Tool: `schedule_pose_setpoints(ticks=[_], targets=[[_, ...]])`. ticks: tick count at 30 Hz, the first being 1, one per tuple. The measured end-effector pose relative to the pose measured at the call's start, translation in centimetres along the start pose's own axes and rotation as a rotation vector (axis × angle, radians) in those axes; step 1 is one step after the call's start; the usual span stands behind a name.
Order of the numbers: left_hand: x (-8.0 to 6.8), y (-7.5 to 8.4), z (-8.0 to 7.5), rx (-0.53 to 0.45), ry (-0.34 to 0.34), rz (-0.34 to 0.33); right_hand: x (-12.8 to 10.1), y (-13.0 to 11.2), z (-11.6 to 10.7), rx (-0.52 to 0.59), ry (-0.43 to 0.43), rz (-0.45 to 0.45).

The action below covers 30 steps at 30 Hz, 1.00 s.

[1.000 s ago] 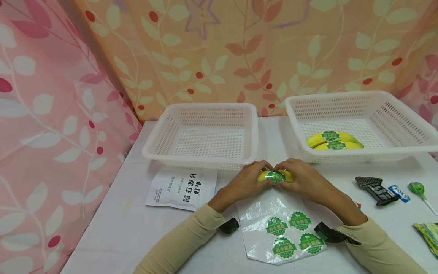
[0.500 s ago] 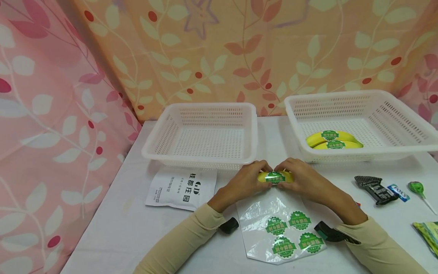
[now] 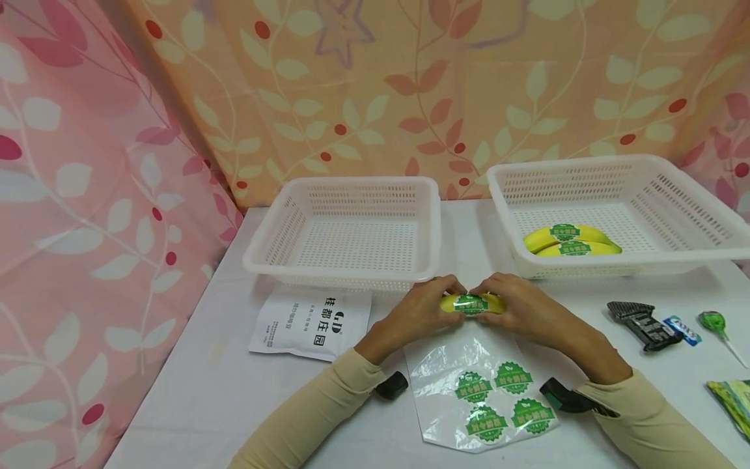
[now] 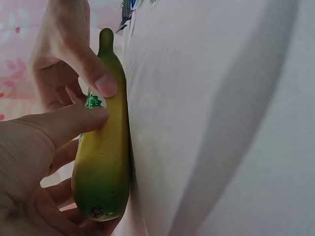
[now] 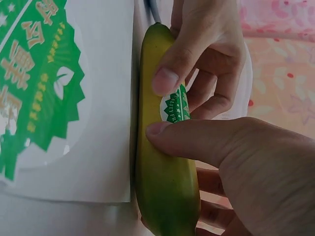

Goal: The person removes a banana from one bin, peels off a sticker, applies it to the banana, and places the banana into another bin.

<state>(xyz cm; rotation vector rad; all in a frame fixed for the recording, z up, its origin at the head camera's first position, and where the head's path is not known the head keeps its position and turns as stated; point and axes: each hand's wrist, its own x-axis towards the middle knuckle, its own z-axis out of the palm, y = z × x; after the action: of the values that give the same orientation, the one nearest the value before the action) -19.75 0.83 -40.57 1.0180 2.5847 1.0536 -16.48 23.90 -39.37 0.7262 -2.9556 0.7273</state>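
Note:
A yellow banana [image 3: 450,303] with greenish ends lies crosswise in front of me, held from both sides. My left hand [image 3: 423,309] grips its left part, thumb on the near side and fingers over the far side. My right hand [image 3: 518,309] grips the right part the same way. Between the two thumbs sits a green label sticker [image 3: 471,304] on the peel, its edge partly under the thumbs in the right wrist view. Just nearer lies a glossy backing sheet [image 3: 439,391] bearing several more green stickers [image 3: 486,423].
Behind my hands stand a white basket [image 3: 342,273] at left and another white basket [image 3: 633,262] at right holding two stickered bananas [image 3: 574,241]. A white pouch [image 3: 316,322] lies left; a black packet [image 3: 647,329], a green lollipop [image 3: 713,321] and a green-yellow packet [image 3: 732,404] lie right.
Both hands stay on the banana in the same place. The right hand has shifted very slightly, and the thumbs have moved a little along the sticker.

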Motion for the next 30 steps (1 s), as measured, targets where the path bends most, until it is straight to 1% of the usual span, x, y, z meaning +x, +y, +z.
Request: schedule_pose_setpoints(ticks=[4, 9, 11, 14, 18, 21, 23, 26, 27, 30], targets=[[0.1, 0.0, 0.2, 0.019, 0.002, 0.010, -0.1, -0.1, -0.1, -0.007, -0.012, 0.006], [0.1, 0.0, 0.2, 0.024, 0.005, 0.015, -0.3, -0.5, -0.7, -0.007, -0.082, 0.068], [0.1, 0.1, 0.2, 0.022, 0.002, 0.004, -0.4, -0.6, -1.0, -0.005, -0.111, 0.089], [-0.1, 0.3, 0.1, 0.001, 0.003, -0.034, -0.6, -0.9, -1.7, -0.015, -0.133, 0.108], [-0.3, 0.5, 0.1, -0.060, 0.013, -0.084, -1.1, -1.1, -3.2, -0.025, -0.157, 0.114], [-0.3, 0.7, 0.2, -0.076, 0.024, -0.098, -2.0, -1.2, -4.9, -0.016, -0.194, 0.140], [-0.3, 0.8, 0.2, -0.069, 0.032, -0.099, -2.7, -1.1, -6.2, -0.013, -0.214, 0.172], [-0.2, 0.7, 0.2, -0.050, 0.043, -0.091, -3.9, -0.7, -8.2, -0.044, -0.191, 0.196], [-0.2, 0.7, 0.2, -0.050, 0.045, -0.086, -4.4, -0.4, -8.9, -0.059, -0.168, 0.198], [-0.2, 0.6, 0.2, -0.053, 0.039, -0.072, -5.5, 0.4, -10.7, -0.114, -0.098, 0.241]])
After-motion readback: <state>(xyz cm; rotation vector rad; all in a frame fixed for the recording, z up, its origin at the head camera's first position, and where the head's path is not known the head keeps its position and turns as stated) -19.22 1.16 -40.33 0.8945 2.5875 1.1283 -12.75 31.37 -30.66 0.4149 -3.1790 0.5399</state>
